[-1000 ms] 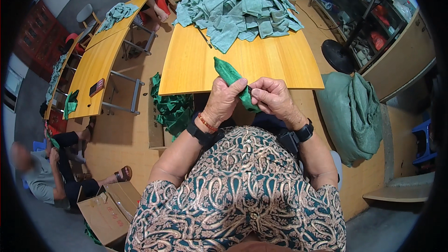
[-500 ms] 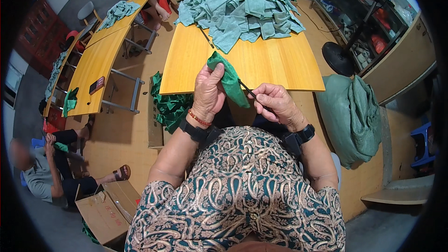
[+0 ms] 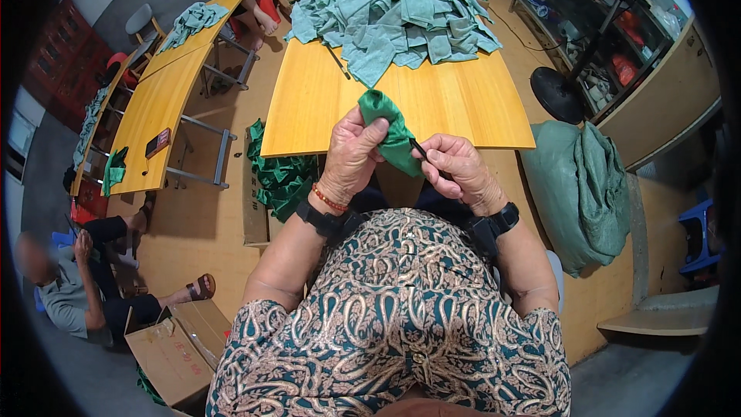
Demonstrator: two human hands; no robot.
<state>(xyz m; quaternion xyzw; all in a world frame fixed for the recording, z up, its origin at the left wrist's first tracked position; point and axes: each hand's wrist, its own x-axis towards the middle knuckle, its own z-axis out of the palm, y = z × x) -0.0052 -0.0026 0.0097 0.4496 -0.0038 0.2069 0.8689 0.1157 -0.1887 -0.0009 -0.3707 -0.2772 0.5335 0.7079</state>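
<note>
My left hand (image 3: 355, 145) is closed around a small bright-green velvety fabric pouch (image 3: 396, 139), thumb on top, just past the table's near edge. The pouch's far end looks rounded and bulging. A thin black stick (image 3: 417, 150) is pinched between thumb and fingers of my right hand (image 3: 457, 168), its visible end against the pouch's right side. Whether the tip is inside the fabric cannot be made out. Beyond my hands, a big heap of pale-green fabric pieces (image 3: 386, 19) covers the far part of the yellow table (image 3: 309, 108). A similar dark stick (image 3: 338, 63) lies beside the heap.
Left of my knees stands a carton (image 3: 253, 212) with dark-green pieces (image 3: 282, 181). A stuffed green sack (image 3: 579, 193) and a fan base (image 3: 557, 96) are at right. Two other people sit at left, near another yellow table (image 3: 166, 104). An opened box (image 3: 174, 359) sits lower left.
The pouch has tilted and shifted slightly right, its far end now bulging. Less of the black stick shows between my right hand and the pouch. The view has shifted a little.
</note>
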